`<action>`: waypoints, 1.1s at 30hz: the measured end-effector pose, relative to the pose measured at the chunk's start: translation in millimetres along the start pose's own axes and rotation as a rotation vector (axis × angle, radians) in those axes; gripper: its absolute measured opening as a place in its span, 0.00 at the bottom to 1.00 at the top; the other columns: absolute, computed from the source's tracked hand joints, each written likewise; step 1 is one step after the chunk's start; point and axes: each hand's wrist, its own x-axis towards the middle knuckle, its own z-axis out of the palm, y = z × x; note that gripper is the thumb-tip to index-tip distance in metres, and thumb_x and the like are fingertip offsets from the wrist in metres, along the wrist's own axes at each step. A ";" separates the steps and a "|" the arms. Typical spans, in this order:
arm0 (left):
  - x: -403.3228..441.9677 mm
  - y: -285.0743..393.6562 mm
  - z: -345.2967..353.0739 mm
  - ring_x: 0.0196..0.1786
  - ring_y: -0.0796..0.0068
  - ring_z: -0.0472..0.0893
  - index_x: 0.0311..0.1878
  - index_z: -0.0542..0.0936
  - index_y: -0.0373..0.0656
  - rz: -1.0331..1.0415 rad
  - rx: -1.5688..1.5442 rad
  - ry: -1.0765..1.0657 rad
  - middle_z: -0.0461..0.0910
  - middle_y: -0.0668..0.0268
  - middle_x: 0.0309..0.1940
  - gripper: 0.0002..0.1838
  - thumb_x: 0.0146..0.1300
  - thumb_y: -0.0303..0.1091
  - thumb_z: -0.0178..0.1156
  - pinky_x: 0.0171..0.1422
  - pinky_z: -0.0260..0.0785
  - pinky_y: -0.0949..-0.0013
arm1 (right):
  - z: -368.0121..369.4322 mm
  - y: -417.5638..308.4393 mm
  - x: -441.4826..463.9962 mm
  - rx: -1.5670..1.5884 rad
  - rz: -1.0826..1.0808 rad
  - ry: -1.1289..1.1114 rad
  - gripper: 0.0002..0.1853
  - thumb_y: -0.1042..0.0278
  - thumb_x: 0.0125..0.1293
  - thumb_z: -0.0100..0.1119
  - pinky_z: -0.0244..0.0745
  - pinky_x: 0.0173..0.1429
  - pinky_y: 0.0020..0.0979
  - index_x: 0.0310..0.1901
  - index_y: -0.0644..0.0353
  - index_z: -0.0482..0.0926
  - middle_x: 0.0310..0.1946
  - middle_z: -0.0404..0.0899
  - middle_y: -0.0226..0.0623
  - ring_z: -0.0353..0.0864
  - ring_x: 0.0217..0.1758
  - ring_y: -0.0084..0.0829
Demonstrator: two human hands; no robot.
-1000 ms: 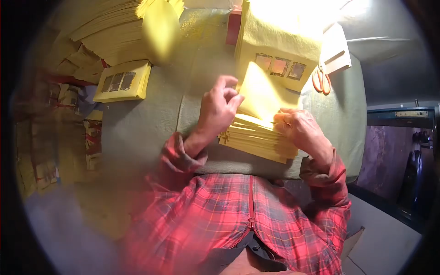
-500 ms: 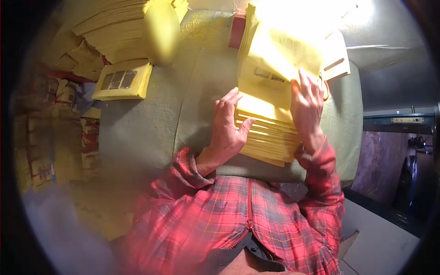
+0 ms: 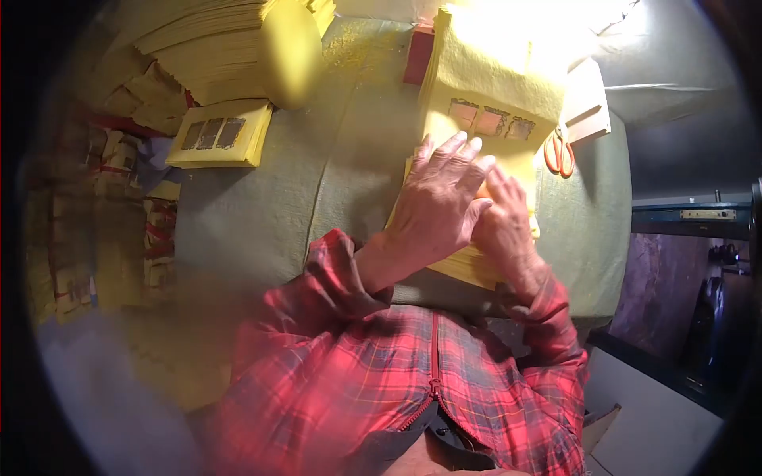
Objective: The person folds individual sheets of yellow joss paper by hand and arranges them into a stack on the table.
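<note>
A stack of yellow paper (image 3: 492, 83) lies on the cloth-covered table in front of me, its top sheet bearing three printed rectangles (image 3: 492, 121). My left hand (image 3: 436, 198) rests on the lower part of that sheet, fingers stretched out and fairly flat. Beside it, partly under its fingertips, my right hand (image 3: 508, 226) lies on the paper with fingers extended. A small orange patch shows between the hands; what it is I cannot make out. Layered yellow edges of the lower sheets (image 3: 468, 267) stick out beneath my hands.
Orange-handled scissors (image 3: 559, 155) lie right of the stack, by a pale box-like block (image 3: 587, 99). A smaller printed yellow stack (image 3: 222, 135) sits at left, below a large pile of yellow paper (image 3: 214, 55). A red block (image 3: 418, 54) stands behind. Greenish cloth (image 3: 270, 206) covers the table.
The upper sheet has come down flat, showing its three printed rectangles. My left hand has moved right across the paper; my right hand has come down and left to meet it. The scissors are now uncovered.
</note>
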 end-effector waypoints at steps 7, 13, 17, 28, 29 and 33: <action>-66.9 -37.4 30.4 0.80 0.44 0.73 0.71 0.78 0.39 -0.185 0.077 -0.205 0.78 0.45 0.72 0.32 0.66 0.38 0.75 0.88 0.56 0.36 | 14.2 -36.9 -68.7 0.061 0.137 0.016 0.28 0.59 0.73 0.69 0.62 0.83 0.61 0.70 0.64 0.80 0.73 0.77 0.54 0.72 0.79 0.58; -72.0 -34.7 23.7 0.80 0.38 0.72 0.72 0.76 0.36 -0.216 -0.076 -0.052 0.75 0.41 0.74 0.34 0.65 0.37 0.75 0.88 0.58 0.38 | -62.0 -12.5 -3.7 0.536 0.213 -0.361 0.45 0.67 0.62 0.80 0.61 0.84 0.60 0.81 0.53 0.70 0.78 0.71 0.59 0.69 0.81 0.60; -67.4 -23.8 17.5 0.81 0.36 0.71 0.73 0.74 0.35 -0.202 -0.161 0.014 0.75 0.39 0.74 0.37 0.63 0.33 0.77 0.87 0.60 0.40 | -48.3 14.8 73.6 -0.161 0.030 0.102 0.50 0.61 0.64 0.79 0.65 0.79 0.56 0.85 0.53 0.62 0.84 0.60 0.59 0.65 0.81 0.61; -65.7 -16.9 10.6 0.81 0.35 0.68 0.78 0.68 0.37 -0.224 -0.223 0.082 0.65 0.39 0.81 0.45 0.61 0.31 0.80 0.85 0.62 0.44 | -6.0 43.2 21.8 -0.284 -0.014 0.184 0.18 0.67 0.68 0.71 0.72 0.74 0.54 0.58 0.60 0.90 0.72 0.78 0.55 0.78 0.73 0.53; -66.5 -17.8 9.5 0.81 0.36 0.68 0.79 0.67 0.37 -0.216 -0.224 0.097 0.64 0.40 0.82 0.45 0.62 0.32 0.80 0.85 0.62 0.45 | -6.5 32.8 3.7 -0.160 0.038 0.091 0.17 0.66 0.67 0.72 0.73 0.74 0.54 0.56 0.60 0.91 0.71 0.80 0.55 0.78 0.72 0.53; -65.1 -19.1 5.0 0.79 0.33 0.70 0.78 0.68 0.35 -0.221 -0.227 0.113 0.67 0.38 0.79 0.46 0.60 0.32 0.81 0.84 0.65 0.43 | -35.4 11.3 -5.9 0.284 0.232 -0.445 0.30 0.61 0.63 0.77 0.72 0.78 0.52 0.68 0.53 0.84 0.79 0.70 0.58 0.76 0.77 0.56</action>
